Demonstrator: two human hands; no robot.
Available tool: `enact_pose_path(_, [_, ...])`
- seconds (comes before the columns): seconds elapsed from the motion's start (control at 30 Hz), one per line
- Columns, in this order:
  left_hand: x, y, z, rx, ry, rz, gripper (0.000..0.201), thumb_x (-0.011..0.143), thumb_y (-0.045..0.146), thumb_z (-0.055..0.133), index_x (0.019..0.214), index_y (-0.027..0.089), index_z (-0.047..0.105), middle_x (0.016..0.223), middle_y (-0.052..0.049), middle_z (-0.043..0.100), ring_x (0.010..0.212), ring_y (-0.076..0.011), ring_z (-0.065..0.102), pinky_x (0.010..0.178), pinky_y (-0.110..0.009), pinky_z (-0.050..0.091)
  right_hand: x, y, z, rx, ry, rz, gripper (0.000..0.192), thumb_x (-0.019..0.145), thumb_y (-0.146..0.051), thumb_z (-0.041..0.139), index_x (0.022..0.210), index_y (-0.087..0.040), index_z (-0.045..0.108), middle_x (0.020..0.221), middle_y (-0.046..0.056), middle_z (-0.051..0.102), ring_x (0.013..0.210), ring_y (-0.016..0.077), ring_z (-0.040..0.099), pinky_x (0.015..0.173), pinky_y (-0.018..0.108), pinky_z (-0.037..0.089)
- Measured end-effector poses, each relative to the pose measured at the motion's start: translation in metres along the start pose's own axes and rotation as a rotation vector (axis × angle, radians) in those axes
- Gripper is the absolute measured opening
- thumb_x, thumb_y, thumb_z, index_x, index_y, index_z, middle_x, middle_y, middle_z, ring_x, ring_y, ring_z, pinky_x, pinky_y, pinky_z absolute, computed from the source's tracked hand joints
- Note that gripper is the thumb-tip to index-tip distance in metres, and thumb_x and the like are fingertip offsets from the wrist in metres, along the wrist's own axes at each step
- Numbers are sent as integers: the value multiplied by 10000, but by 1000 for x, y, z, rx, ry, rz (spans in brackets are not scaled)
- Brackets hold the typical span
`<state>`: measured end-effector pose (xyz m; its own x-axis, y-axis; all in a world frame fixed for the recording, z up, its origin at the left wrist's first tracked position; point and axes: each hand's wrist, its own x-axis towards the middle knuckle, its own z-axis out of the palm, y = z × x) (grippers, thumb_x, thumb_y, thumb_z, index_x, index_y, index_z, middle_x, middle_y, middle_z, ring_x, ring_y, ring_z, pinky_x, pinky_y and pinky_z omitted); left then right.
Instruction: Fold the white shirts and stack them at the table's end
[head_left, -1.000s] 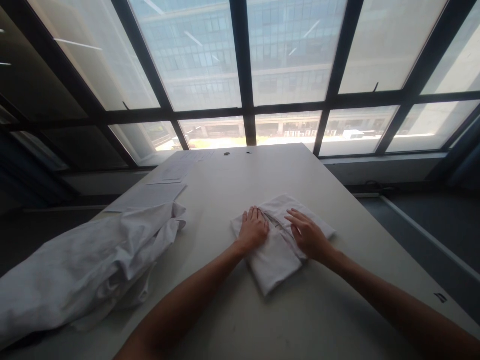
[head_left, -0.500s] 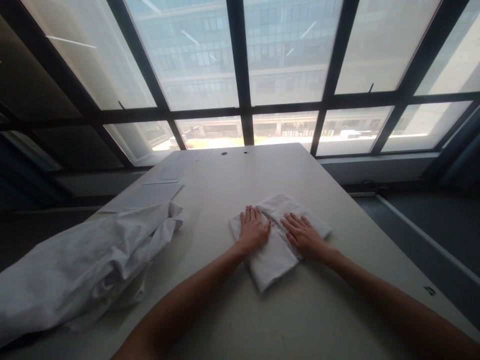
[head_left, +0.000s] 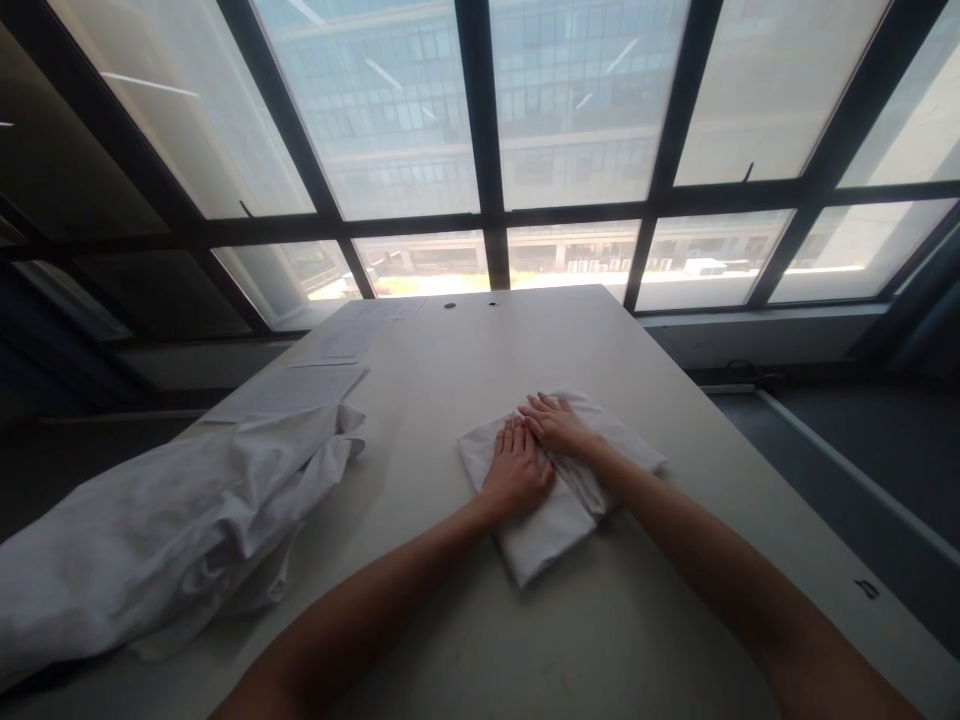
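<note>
A folded white cloth (head_left: 544, 540) lies flat on the white table (head_left: 450, 370), with a crease or seam running across its middle. My left hand (head_left: 517, 472) rests palm down on its left part, fingers stretched out. Beside it, my right hand (head_left: 556, 425) lies on the far part of the cloth near the crease, fingers also extended, its tips close to those of the left hand. Neither hand grips the fabric. What kind of garment or linen it is, I cannot tell.
A large crumpled heap of white fabric (head_left: 172, 520) covers the table's left side. Behind it lie sheets of paper (head_left: 300, 390). A small dark mark (head_left: 867, 589) shows near the right edge. Tall windows (head_left: 570, 110) stand beyond the table.
My right hand has slid left and away from me across the cloth, up to the left hand. The left hand has shifted slightly to the right. The cloth stays in place.
</note>
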<state>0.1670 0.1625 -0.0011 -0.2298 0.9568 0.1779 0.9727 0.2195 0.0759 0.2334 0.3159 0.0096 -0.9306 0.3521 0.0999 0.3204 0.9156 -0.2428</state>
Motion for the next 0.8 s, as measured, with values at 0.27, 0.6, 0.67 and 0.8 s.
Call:
enact_pose_path(0.27, [-2,2,-4,-21,-36,-28,819,975,505,391,1547,-70,280,1633,-302,196,1545,-390,120,1244,-515,140,36,17,-5,92,152,99,261,971,-398,582,1113,-249,742,1180,85,716,1219,247,555,1120,446,277])
enact_pose_path(0.6, [0,-1,3,-43,-16,-40,805,969,502,404,1535,-62,302,1635,-296,201,1546,-393,118,1235,-527,180,36,13,-1,54,288,171,232,981,-313,545,1106,-219,716,1244,99,678,1202,234,542,1062,403,313])
enact_pose_path(0.67, [7,-4,-1,-59,-8,-50,758,981,448,396,1539,-56,298,1637,-291,204,1545,-377,141,1231,-513,209,25,8,0,29,319,211,346,1005,-319,485,1296,-212,640,1418,125,581,1315,252,479,1112,424,299])
enact_pose_path(0.8, [26,-13,-9,-52,45,73,613,1029,331,301,1572,47,298,1668,-187,212,1559,-290,139,1246,-487,191,-18,-2,6,-35,249,293,513,1044,-326,346,1515,-152,448,1608,163,373,1495,305,285,1189,510,230])
